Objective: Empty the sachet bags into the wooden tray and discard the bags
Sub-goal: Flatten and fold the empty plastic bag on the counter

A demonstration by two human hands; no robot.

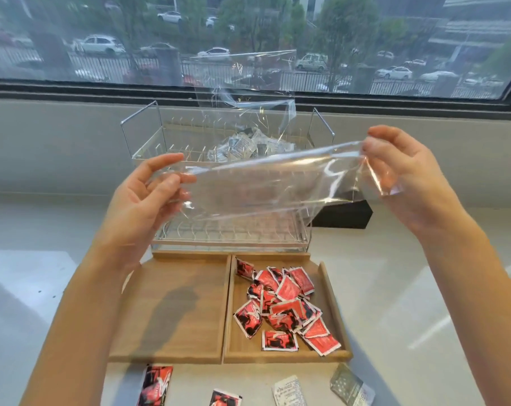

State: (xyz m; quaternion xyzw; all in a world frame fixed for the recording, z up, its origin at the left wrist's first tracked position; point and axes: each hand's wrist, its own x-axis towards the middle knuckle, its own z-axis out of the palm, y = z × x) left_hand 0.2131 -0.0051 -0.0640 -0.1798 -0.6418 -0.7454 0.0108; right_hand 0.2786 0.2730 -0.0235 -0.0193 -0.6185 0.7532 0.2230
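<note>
Stretching an empty clear plastic bag (pixel 266 183): left hand (pixel 143 197) and right hand (pixel 406 174) pinch its ends. Red sachets (pixel 286 306) fill the wooden tray's (pixel 227 312) right compartment

No text can be read; the print on the red sachets (pixel 286 306) and white sachets (pixel 289 392) is too blurred.

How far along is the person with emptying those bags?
Partly done. Red sachets already fill the wooden tray's right half; the left is bare. Both hands, left and right, hold an empty clear bag, not yet discarded. Another bag waits in the rack.
</note>
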